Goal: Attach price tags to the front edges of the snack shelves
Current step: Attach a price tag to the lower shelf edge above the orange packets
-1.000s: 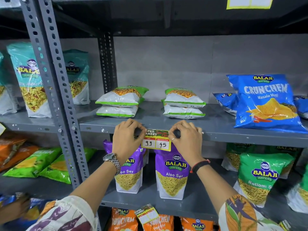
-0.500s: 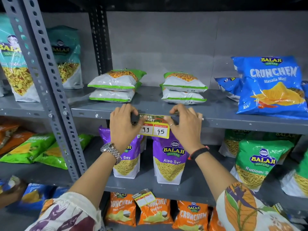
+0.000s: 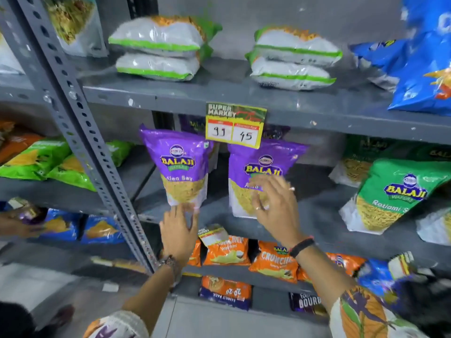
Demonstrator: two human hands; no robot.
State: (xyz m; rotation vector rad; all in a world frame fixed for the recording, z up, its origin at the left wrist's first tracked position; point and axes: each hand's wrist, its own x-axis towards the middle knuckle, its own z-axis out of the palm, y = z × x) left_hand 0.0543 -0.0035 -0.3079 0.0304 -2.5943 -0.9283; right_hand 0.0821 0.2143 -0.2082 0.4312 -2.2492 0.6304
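A yellow price tag [image 3: 235,124] marked 99 and 45 hangs on the front edge of the grey upper shelf [image 3: 317,115], with no hand on it. My left hand [image 3: 179,230] is lower down, fingers spread, in front of the edge of the shelf below. Just right of it a second price tag [image 3: 213,234] sits tilted on that lower shelf edge [image 3: 329,237]. My right hand [image 3: 275,206] is open and blurred in front of a purple Aloo Sev bag [image 3: 263,164]. Neither hand holds anything.
A perforated grey upright [image 3: 80,132] runs diagonally at left. Another purple bag [image 3: 180,164], white-green packets [image 3: 158,50], blue bags [image 3: 424,69], a green Ratlami bag [image 3: 390,193] and orange bags [image 3: 273,262] fill the shelves. Another person's hand [image 3: 14,223] shows at far left.
Both hands have let go of the 99/45 tag, which stays on the shelf edge, and have dropped to the shelf below. The camera has tilted downward.
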